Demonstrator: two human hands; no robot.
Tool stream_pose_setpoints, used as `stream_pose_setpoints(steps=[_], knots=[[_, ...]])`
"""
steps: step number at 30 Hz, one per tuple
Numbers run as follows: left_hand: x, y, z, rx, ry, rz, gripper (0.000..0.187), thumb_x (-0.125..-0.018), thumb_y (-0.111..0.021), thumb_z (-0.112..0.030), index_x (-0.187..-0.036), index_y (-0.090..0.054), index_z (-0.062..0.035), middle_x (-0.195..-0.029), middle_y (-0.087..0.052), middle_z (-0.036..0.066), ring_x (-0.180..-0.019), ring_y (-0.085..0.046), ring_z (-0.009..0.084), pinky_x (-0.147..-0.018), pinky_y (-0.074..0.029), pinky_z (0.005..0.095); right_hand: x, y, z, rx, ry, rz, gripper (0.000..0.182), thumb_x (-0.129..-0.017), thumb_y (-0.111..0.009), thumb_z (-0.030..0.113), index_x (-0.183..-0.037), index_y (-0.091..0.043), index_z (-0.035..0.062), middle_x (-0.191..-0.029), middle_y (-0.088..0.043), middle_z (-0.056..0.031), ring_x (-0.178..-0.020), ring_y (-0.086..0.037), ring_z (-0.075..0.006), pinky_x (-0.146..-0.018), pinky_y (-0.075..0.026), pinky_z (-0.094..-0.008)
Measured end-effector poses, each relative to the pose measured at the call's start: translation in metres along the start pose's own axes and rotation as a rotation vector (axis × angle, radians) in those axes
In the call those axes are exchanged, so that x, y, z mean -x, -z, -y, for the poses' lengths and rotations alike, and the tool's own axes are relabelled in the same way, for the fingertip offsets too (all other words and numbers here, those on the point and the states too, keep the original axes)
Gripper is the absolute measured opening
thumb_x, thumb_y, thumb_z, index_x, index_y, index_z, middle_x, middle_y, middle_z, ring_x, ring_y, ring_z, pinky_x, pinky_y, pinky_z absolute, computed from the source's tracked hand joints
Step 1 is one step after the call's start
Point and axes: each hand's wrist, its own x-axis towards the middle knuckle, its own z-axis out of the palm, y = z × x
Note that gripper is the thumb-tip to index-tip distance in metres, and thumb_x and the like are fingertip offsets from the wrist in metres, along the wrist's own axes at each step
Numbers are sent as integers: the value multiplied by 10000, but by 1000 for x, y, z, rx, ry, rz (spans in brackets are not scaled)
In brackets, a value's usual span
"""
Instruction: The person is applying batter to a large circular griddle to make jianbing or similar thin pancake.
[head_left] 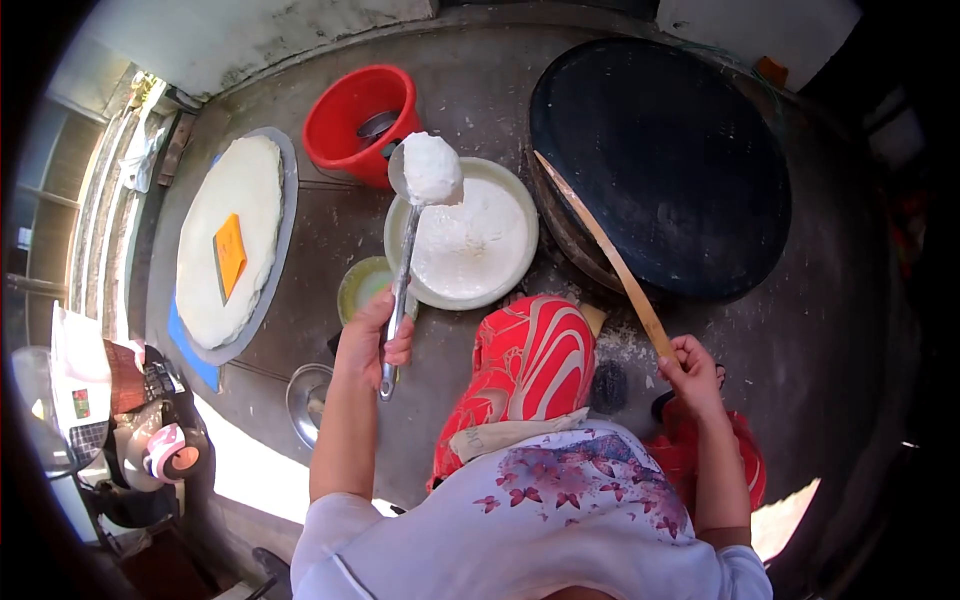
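My left hand (374, 338) is closed round the metal handle of a ladle (404, 262). A thick heap of white batter (433, 168) fills the ladle's bowl, raised above the far-left rim of a wide basin (393, 262) that holds more white batter (470, 240). My right hand (692, 374) grips the lower end of a long, thin, slightly curved wooden spatula (612, 255). Its far tip lies over the left edge of a large round black griddle (665, 170). The griddle's dark surface shows no batter on it.
A red bucket (345, 150) with a metal item inside stands behind the basin. Near my left hand are a small greenish bowl (365, 285) and a metal lid (308, 405). At left, an orange scraper (230, 257) rests on a round pale flatbread stack (250, 190) on a board.
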Motion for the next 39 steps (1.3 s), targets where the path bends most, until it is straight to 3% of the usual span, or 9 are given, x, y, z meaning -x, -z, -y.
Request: stream_pose_setpoints(steps=[9, 16, 20, 23, 28, 29, 33, 37, 39], knots=[[-46, -113, -43, -4, -208, 259, 322, -904, -384, -248, -1209, -389, -144, -624, -472, 63, -426, -366, 69, -345, -293, 171, -11, -1, 28, 172, 216, -160, 368, -816, -532, -1, -1180, -474, 4, -881, -588, -30, -730, -525, -67, -681, -423, -200], [-129, -175, -19, -61, -235, 217, 364, -905, -351, -204, -1266, -333, -161, -640, -451, 60, -439, -370, 89, -358, -291, 194, -33, 10, 50, 577, 534, -393, 427, -763, -545, -20, -1183, -503, 46, -937, -581, -101, -754, -560, -149, -689, -431, -219], [-170, -188, 4, -93, -223, 194, 292, -913, -335, -173, -1201, -380, -154, -608, -439, 39, -426, -372, 78, -344, -298, 192, -48, 6, 74, 582, 480, -399, 449, -747, -543, -19, -1184, -509, 74, -904, -574, -100, -744, -564, -161, -660, -435, -222], [-196, -185, 25, -126, -238, 152, 310, -908, -359, -157, -1218, -376, -158, -610, -438, 32, -429, -383, 79, -348, -318, 196, -70, 2, 82, 562, 583, -386, 461, -736, -545, -9, -1184, -511, 91, -872, -573, -97, -701, -557, -167, -632, -436, -225], [-205, -179, 50, -236, -301, 27, 441, -876, -432, -75, -1294, -338, -179, -624, -441, 21, -445, -403, 88, -376, -356, 209, -101, -14, 101, 681, 507, -312, 452, -713, -561, 40, -1153, -537, 142, -789, -552, -107, -671, -557, -240, -616, -449, -290], [-201, -178, 51, -231, -306, -4, 472, -865, -448, -51, -1309, -325, -152, -619, -436, 16, -454, -402, 85, -387, -348, 212, -110, -12, 97, 736, 499, -328, 439, -713, -562, 57, -1142, -544, 148, -788, -554, -114, -711, -571, -263, -631, -452, -333], [-188, -171, 51, -351, -415, -74, 458, -855, -466, -39, -1295, -349, -82, -601, -430, 8, -459, -384, 73, -380, -311, 206, -123, -3, 82, 744, 491, -326, 438, -710, -569, 68, -1141, -546, 147, -803, -563, -124, -740, -574, -284, -665, -454, -346], [-179, -171, 52, -364, -447, -53, 447, -853, -479, -44, -1284, -368, -82, -603, -436, 4, -455, -383, 72, -374, -305, 203, -125, -1, 75, 663, 470, -330, 428, -708, -576, 91, -1131, -556, 150, -862, -585, -128, -794, -576, -291, -712, -459, -340], [-191, -170, 55, -345, -352, 27, 448, -859, -484, -66, -1289, -366, -102, -604, -435, -1, -452, -386, 72, -371, -311, 207, -122, 2, 80, 670, 423, -325, 425, -708, -577, 95, -1129, -559, 151, -885, -591, -128, -814, -578, -291, -727, -460, -338]])
